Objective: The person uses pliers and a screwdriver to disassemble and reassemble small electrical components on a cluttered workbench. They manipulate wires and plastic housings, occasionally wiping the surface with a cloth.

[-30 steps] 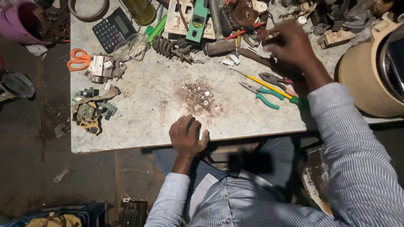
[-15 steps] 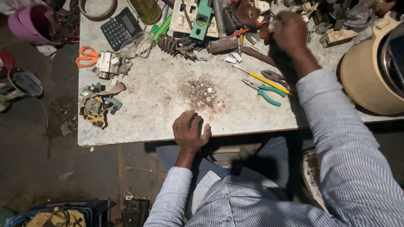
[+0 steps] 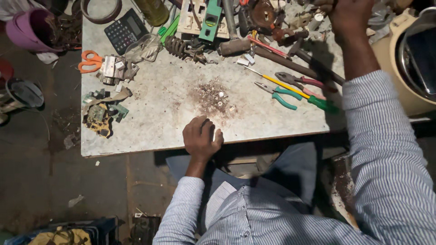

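Left hand [image 3: 201, 137]: loosely curled, holding nothing, resting on tabletop [image 3: 150, 131] edge.
Right hand [image 3: 349, 16]: among far clutter; grip unclear.
Small screws [image 3: 213, 97]: piled mid-tabletop.
Risk: sleeve could scatter screws, knock pliers [image 3: 281, 95].

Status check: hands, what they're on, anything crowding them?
Left hand curled, resting at the table edge near the screw pile. Right hand reaching into far clutter, grip hidden. Pliers and screwdriver lie between.

Black calculator [image 3: 125, 30] with grey screen, table's far-left part.
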